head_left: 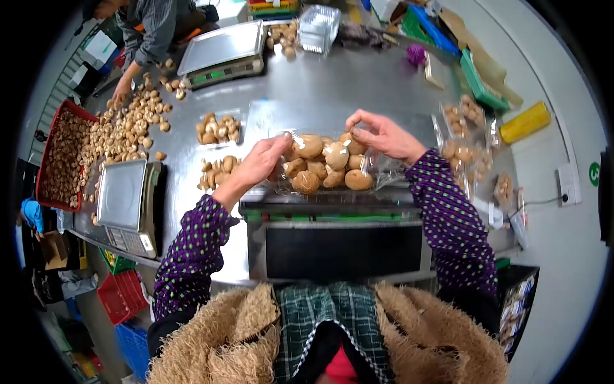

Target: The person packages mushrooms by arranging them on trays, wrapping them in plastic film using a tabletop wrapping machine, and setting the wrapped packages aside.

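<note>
A clear tray of brown mushrooms [329, 161] sits in front of me at the wrapping machine [342, 246], with shiny plastic film around it. My left hand [263, 160] grips the tray's left end, fingers closed at its edge. At the upper right corner, my right hand [385, 136] has thumb and forefinger pinched together by the film; what lies between them is too small to make out. Loose film [389, 168] trails off the tray's right side. Left of my left hand stand two open trays of mushrooms [219, 129], one behind the other.
Wrapped mushroom packs [462, 153] lie on the right, near a yellow film roll [524, 123]. Two scales [222, 51] [123, 192] and loose mushrooms [131, 125] occupy the left side, beside a red crate [48, 160]. A co-worker's hand [121, 91] reaches into the mushrooms. Empty clear trays [318, 29] are stacked behind.
</note>
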Demonstrator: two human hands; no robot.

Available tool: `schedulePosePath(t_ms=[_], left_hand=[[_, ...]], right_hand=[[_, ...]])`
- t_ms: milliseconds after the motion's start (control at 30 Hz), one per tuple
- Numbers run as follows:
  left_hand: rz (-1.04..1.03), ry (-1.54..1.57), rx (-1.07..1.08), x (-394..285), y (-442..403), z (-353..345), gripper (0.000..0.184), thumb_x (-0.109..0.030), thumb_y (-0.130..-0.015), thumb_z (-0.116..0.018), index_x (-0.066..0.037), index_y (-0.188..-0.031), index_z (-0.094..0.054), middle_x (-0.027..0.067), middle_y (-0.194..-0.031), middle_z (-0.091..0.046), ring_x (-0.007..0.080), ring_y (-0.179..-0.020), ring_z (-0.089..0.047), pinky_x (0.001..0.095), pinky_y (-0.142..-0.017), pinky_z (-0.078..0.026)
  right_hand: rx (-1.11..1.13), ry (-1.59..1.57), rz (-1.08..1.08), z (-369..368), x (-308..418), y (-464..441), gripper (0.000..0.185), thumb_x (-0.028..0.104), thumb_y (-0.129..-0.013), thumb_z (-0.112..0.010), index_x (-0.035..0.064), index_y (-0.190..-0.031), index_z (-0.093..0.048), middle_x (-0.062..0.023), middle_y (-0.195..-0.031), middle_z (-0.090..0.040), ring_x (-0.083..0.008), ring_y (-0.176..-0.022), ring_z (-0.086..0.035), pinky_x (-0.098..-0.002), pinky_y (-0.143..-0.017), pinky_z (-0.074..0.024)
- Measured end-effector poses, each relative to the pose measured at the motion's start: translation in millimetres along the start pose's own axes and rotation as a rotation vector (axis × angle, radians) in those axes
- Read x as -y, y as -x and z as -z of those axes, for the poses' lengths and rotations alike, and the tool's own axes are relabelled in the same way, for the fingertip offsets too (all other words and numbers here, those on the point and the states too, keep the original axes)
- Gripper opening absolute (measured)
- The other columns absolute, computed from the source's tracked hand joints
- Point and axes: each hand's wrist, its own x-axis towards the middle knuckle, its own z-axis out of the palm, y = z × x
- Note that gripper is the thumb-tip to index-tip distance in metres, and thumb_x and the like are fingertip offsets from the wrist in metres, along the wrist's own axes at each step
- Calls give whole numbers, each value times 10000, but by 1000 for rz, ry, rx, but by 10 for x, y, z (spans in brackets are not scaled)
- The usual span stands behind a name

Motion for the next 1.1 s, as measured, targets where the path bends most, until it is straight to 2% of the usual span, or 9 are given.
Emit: schedulePosePath(t_ms=[100,200,267,367,433,533,667,933,1100], left_hand=[[-247,-115,-32,222,744,-199,391,-321,-1007,-434,-4,-1205,-551,17,-744,-592,73,-673,-564,230,-603,-468],[-82,94,184,989,1305,-567,370,-264,-1002,-459,1,-1255,-513,87,-1036,-623,177,-978,-589,332,-874,-485],[85,222,124,1175,1396,-810,368,-265,-992,-488,-7,-1250,-530,93,-1055,-642,178,-988,-590,341,-898,-472],[149,335,-285,1029,1416,-783,261,-231,-967,-554,-36,-1138,-589,26,-885,-652,30,-588,-497,175,-508,-410],[-26,319,-623,1148,1361,-744,216,-205,-954,-582,-37,-1088,-600,13,-838,-626,-4,-504,-391,165,-414,-310],[-22,382,-698,1227,1360,-745,193,-201,-942,-608,-27,-1027,-601,-32,-765,-562,8,-544,-399,162,-468,-311],[-32,257,-349,1436,1467,-738,200,-209,-974,-547,-39,-881,-599,-34,-739,-519,40,-654,-410,201,-622,-353],[-182,691,-677,1120,1420,-927,271,-183,-999,-484,-118,-749,-400,-44,-628,-338,47,-516,-330,234,-459,-285],[211,194,-695,1105,2460,-688,240,-144,-945,-542,-112,-711,-498,-54,-524,-360,49,-415,-328,240,-372,-244]], right_hand=[[8,376,417,-330,319,668,184,241,-901,-612,126,-1043,-593,4,-791,-592,-107,-619,-544,-271,-527,-471],[216,337,231,-800,63,1172,241,154,-830,-670,82,-1058,-639,-85,-979,-670,-219,-848,-650,-313,-774,-524],[183,249,145,-1001,-263,1261,265,200,-881,-625,103,-1127,-611,-48,-982,-674,-187,-806,-658,-312,-744,-538],[-54,-204,-462,-856,-491,1486,296,287,-957,-550,55,-1137,-588,-53,-834,-646,-79,-568,-611,-195,-488,-497],[-330,-547,-454,-788,-838,1695,319,284,-979,-516,0,-1107,-581,-67,-801,-631,-89,-552,-604,-187,-474,-485],[-439,-706,-377,-876,-1000,1965,283,230,-940,-588,-50,-973,-613,-60,-797,-627,-111,-643,-618,-225,-554,-504],[-432,-558,-270,-1085,-1045,2162,177,142,-940,-581,-23,-988,-624,-37,-756,-637,-94,-693,-617,-215,-639,-497],[-944,-347,-148,-1410,-1103,1700,197,180,-962,-555,16,-854,-572,10,-601,-530,-47,-454,-452,-205,-397,-340],[-776,-527,-599,-1691,-910,2919,171,119,-923,-571,36,-773,-578,34,-526,-446,-62,-390,-368,-245,-360,-296]])
